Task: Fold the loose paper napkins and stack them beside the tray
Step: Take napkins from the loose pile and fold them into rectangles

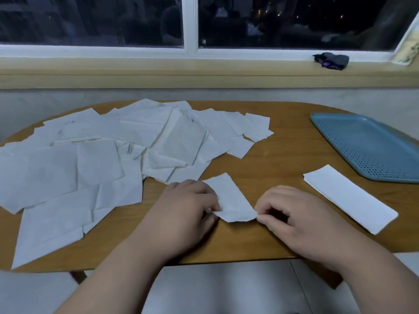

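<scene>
A folded white napkin [231, 198] lies on the wooden table [283, 150] in front of me. My left hand [186, 207] pinches its near left corner. My right hand [292, 220] pinches its near right corner between thumb and forefinger. A wide heap of several loose white napkins [108, 152] covers the left and middle of the table. To the right, a small stack of folded napkins [349, 198] lies just in front of the blue perforated tray [371, 146].
The table's near edge curves right under my forearms, with grey floor below. A window sill runs behind the table, with a dark small object [331, 61] on its right part. The wall stands close behind the table.
</scene>
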Demonstrator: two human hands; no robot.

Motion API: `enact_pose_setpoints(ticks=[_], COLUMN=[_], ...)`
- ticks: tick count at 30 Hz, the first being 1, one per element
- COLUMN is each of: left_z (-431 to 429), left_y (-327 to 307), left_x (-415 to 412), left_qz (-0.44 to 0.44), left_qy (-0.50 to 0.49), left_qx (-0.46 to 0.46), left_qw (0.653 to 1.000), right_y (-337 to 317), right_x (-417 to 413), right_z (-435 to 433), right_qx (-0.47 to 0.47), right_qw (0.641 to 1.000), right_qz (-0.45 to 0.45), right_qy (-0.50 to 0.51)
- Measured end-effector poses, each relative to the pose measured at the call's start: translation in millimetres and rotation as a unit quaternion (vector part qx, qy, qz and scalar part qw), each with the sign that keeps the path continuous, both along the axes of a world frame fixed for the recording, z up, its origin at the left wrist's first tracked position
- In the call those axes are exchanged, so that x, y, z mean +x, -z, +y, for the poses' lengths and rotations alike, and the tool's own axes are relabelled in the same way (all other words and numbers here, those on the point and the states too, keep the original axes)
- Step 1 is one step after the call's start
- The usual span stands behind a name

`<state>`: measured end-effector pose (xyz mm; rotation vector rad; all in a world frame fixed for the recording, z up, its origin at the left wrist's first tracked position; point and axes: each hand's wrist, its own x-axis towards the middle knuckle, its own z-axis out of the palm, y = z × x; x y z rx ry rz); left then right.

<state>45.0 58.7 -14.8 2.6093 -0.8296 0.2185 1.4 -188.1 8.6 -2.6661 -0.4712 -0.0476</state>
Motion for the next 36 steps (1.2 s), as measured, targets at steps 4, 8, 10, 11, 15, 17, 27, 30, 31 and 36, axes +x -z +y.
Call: enact_pose_setpoints(ticks=[4,8,10,11,15,17,27,30,31,36], left_z=[-10.9,-20.3,-20.9,-20.2,-10.5,-3.1,33.8,46.3,49.3,58.2], left_y=[1.5,-2.4,-5.0,-6.5,-9.1,-7.2,-16.5,-17.0,-16.9,-16.3], left_x=[-16.3,-32.9,-37.3,-37.7,-30.3,-25.6,-8.1,-0.5,1.4,7.6], left_qz=[-0.017,-0.002,0.007,0.019,0.030,0.025,0.046,0.051,0.050,0.048], left_qy=[0.024,0.034,0.049,0.056,0.041,0.008,-0.077,-0.125,-0.138,-0.176], left_qx=[0.027,0.039,0.021,0.008,-0.024,-0.017,-0.080,-0.099,-0.103,-0.114], left_qw=[0.999,0.999,0.999,0.998,0.998,1.000,0.993,0.986,0.984,0.977], right_y=[1.1,6.1,9.8,12.0,19.2,20.0,3.2,-5.6,-6.7,-5.4], right_x=[-1.6,1.5,4.6,6.2,9.8,9.9,39.0,70.8,82.7,133.1], right_z=[-6.0,-0.2,2.0,2.6,4.9,5.9,42.6,74.4,84.6,121.6], right_qx=[-0.001,0.001,-0.017,-0.029,-0.055,-0.056,0.001,-0.007,-0.014,-0.059], right_qw=[1.000,1.000,1.000,0.999,0.998,0.998,1.000,0.999,0.999,0.997], right_qz=[0.011,0.002,-0.011,-0.020,-0.040,-0.030,-0.029,-0.031,-0.033,-0.044], right_qy=[-0.002,-0.006,-0.006,-0.001,0.014,0.015,0.008,0.006,0.010,0.021])
